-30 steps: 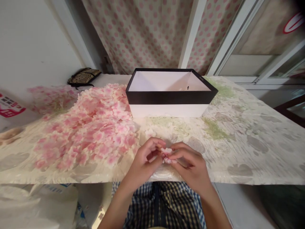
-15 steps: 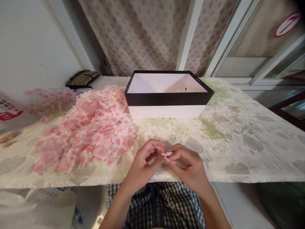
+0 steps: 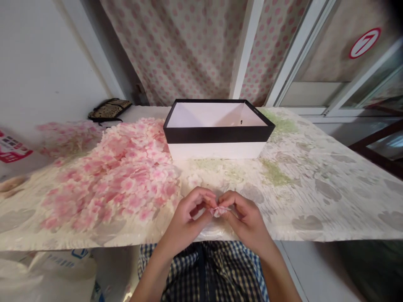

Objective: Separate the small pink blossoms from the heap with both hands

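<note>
My left hand (image 3: 190,214) and my right hand (image 3: 245,214) meet in front of me above the near table edge. Their fingertips pinch a small pale pink fabric petal piece (image 3: 218,211) between them, and its folds are partly hidden by my fingers. A large heap of loose pink-and-white artificial petals (image 3: 126,176) lies to the left of my left hand. Beyond my hands stands an open box (image 3: 217,144) with a black rim and white inside, apart from both hands.
The table has a pale floral cover (image 3: 315,201). A patterned pouch (image 3: 109,110) lies at the far left, with a polka-dot curtain (image 3: 176,50) behind the box. White plastic bags (image 3: 47,272) sit below the table's front edge, and my checked lap (image 3: 201,272) shows under my hands.
The whole scene has shifted slightly in view as my head moved. My hands have drawn closer together, and the petal piece looks more tightly bunched between my fingers.
</note>
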`<state>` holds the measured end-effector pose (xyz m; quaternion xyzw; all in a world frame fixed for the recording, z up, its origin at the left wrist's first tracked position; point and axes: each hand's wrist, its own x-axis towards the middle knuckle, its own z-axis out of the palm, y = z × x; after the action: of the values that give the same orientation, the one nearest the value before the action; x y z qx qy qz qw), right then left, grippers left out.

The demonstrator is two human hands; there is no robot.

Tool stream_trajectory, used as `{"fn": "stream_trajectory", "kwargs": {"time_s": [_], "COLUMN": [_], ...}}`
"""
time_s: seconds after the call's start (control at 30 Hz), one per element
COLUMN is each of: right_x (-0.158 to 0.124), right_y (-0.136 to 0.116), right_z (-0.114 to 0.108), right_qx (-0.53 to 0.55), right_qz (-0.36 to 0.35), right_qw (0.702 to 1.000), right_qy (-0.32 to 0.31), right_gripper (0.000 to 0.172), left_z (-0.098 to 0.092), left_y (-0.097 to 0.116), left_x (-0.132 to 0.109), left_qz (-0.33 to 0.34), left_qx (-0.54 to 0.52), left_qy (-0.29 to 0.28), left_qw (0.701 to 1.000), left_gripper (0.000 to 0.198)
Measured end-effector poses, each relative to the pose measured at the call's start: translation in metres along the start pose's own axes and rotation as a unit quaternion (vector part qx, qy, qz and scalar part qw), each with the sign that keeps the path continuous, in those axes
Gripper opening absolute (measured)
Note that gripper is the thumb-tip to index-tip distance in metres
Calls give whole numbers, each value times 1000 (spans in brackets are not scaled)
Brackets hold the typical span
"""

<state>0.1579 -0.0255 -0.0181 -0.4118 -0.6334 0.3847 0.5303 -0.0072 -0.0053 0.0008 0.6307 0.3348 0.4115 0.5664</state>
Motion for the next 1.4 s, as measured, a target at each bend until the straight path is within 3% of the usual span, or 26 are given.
{"fn": "stream_trajectory", "kwargs": {"time_s": [0.57, 0.8, 1.4], "right_x": [-8, -9, -11], "right_y": [12, 11, 12], "right_z": [0, 0, -1], "right_qx": [-8, -17, -54], "right_qz": [-34, -38, -35], "right_qw": [999, 999, 998], "right_qy": [-12, -21, -9], "right_gripper": [11, 11, 9], "left_z": [2, 1, 2], "left_y": [-7, -4, -2], "left_x": [-4, -5, -4], "left_qz": [-3, 32, 37], "left_qx": [-26, 16, 39], "left_qy": [-15, -30, -30], "left_qw": [1000, 999, 998], "left_gripper": [15, 13, 19]}}
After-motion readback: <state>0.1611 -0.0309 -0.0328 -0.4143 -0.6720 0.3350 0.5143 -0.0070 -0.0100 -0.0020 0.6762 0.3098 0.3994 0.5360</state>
